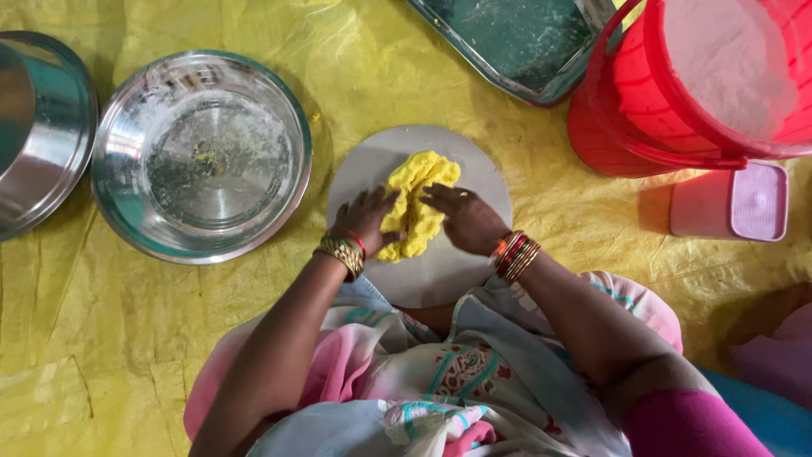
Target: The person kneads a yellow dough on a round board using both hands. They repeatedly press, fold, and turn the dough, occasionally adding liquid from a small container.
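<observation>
Yellow dough (414, 203) looks soft and crumbly to us; we press our left hand (365, 218) and right hand (465, 216), fingers spread, against its sides on the round board (474, 161)

At the centre of the frame your left hand (365, 220) and right hand (465, 218) press on either side of a lump of yellow dough (416, 203), which lies on a round grey board (440, 262). The board rests on a yellow plastic sheet (127, 338) spread over the floor. To the left you have an empty steel bowl (201, 156), with a second steel vessel (38, 127) at the edge. At upper right stands a red bucket (677, 85) holding what looks like flour, with a pink lidded box (732, 201) just below it and a steel tray (516, 42) beside it.
</observation>
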